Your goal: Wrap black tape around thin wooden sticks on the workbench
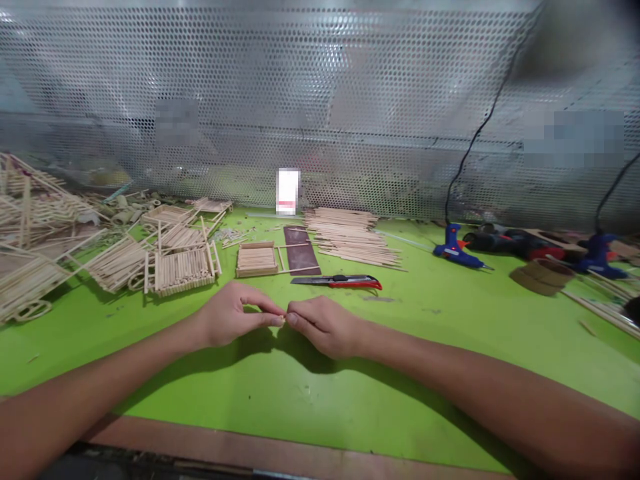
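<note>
My left hand (pixel 235 315) is closed in a pinch, thumb and forefinger meeting at a small pale piece (pixel 283 320) too tiny to name. Against those fingertips presses my right hand (pixel 325 325), its fingers curled and its thumb on top; what it grips, if anything, is hidden. Both hands are just above the green tabletop (pixel 300 413). Beyond them lies a red-handled utility knife (pixel 345 281), blade pointing left. Behind the knife is a small wooden-stick cart (pixel 257 259), its two shafts reaching over a dark brown strip (pixel 301 250).
More stick-built carts (pixel 183 270) crowd the left side. A pile of thin wooden sticks (pixel 353 237) lies at the back. To the right are blue glue guns (pixel 456 248) with hanging cords and a roll of brown tape (pixel 543 275). Perforated metal sheeting (pixel 320 100) closes off the back.
</note>
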The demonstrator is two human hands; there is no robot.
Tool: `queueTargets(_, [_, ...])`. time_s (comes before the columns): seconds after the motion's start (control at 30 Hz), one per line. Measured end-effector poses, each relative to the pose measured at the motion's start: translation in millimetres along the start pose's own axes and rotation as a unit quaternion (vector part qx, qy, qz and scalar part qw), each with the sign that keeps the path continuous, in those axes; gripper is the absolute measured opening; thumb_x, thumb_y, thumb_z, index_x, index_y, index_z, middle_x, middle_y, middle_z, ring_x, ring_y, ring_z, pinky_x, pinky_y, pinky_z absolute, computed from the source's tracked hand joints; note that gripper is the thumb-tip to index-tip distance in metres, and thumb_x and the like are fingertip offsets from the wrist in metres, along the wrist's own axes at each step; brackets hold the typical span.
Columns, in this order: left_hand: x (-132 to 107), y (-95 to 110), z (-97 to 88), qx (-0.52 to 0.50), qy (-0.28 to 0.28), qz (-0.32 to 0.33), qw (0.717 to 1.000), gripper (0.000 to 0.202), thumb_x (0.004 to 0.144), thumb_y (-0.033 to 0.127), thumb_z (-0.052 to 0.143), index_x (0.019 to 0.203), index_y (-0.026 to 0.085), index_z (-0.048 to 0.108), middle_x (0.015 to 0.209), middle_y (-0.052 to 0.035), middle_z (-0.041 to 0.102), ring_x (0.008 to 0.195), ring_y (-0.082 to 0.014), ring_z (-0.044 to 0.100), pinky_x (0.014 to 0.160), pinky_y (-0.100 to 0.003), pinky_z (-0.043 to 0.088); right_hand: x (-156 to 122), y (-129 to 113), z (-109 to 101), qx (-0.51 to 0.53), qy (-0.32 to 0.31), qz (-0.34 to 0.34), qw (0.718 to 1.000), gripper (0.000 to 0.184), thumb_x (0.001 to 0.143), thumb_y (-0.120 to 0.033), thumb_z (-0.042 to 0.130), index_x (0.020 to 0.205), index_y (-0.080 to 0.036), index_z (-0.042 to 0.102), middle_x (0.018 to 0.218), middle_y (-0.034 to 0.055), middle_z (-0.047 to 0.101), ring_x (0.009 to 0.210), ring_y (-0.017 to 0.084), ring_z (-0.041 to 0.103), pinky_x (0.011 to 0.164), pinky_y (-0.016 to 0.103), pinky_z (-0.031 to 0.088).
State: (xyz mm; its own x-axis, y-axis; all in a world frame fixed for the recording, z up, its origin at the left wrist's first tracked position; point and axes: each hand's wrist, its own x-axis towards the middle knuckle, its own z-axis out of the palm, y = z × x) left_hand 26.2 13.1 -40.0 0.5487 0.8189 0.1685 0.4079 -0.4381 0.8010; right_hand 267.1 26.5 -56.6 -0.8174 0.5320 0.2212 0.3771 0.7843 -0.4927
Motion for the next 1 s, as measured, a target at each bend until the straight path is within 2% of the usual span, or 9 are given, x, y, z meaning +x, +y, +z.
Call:
queueTargets(0.2, [-1,-9,-5.6,0.093,0.047,0.165,0.981,0.017,0.098,0.034,0.071,0.103,0.024,0.084,0.086,-0.0028,0.082,0.071,-0.0158,0.075,0.065,-0.026,0.058,-3,4,-3,-0.01,0.059,-0.021,0.998,0.036,0.11,-0.04,0.029,0.084,-0.022,0.046,0.068,-0.0024,0.045,0.059,0.015,0.041,0.059,0.028,0.028])
queueTargets(0.33, [0,-11,-5.3,0.132,0.048,0.228,0.963,0.017,0.1,0.03,0.068,0.106,0.023,0.083,0.085,-0.003,0.082,0.072,-0.0157,0.075,0.067,-0.027,0.058,-2,5,-1,-0.022,0.054,-0.04,0.998,0.033,0.109,-0.038,0.031,0.083,-0.022,0.045,0.066,-0.0029,0.044,0.057,0.015,0.039,0.059,0.029,0.026])
queueTargets(0.5, [1,-10,-4.7,0.152,0.05,0.252,0.954,0.018,0.102,0.03,0.065,0.106,0.023,0.082,0.085,-0.0031,0.082,0.072,-0.0155,0.075,0.069,-0.029,0.059,-3,4,0,-0.036,0.053,-0.053,0.997,0.032,0.109,-0.036,0.032,0.083,-0.022,0.045,0.067,-0.0022,0.047,0.058,0.015,0.039,0.059,0.029,0.027])
queueTargets(0.67, [0,-11,-4.1,0.156,0.039,0.236,0.958,0.018,0.101,0.03,0.066,0.105,0.024,0.083,0.085,-0.0034,0.082,0.071,-0.0161,0.074,0.072,-0.031,0.06,-3,3,0,-0.047,0.052,-0.047,0.996,0.036,0.11,-0.037,0.029,0.082,-0.022,0.046,0.066,-0.0019,0.048,0.057,0.015,0.039,0.058,0.03,0.027])
queueTargets(0.83, [0,-12,-3.9,0.178,0.046,0.259,0.948,0.018,0.102,0.03,0.066,0.104,0.024,0.082,0.083,-0.0022,0.082,0.07,-0.016,0.073,0.074,-0.033,0.058,-2,3,1,-0.066,0.047,-0.046,0.996,0.037,0.11,-0.037,0.029,0.082,-0.022,0.047,0.066,-0.001,0.05,0.058,0.015,0.041,0.059,0.03,0.027])
queueTargets(1.0, [0,-14,-4.2,0.189,0.039,0.247,0.95,0.017,0.102,0.031,0.066,0.104,0.026,0.082,0.084,-0.001,0.082,0.07,-0.0155,0.073,0.075,-0.034,0.056,-2,3,2,-0.077,0.035,-0.033,0.996,0.039,0.111,-0.038,0.029,0.082,-0.021,0.048,0.066,-0.0013,0.051,0.058,0.015,0.04,0.059,0.03,0.027])
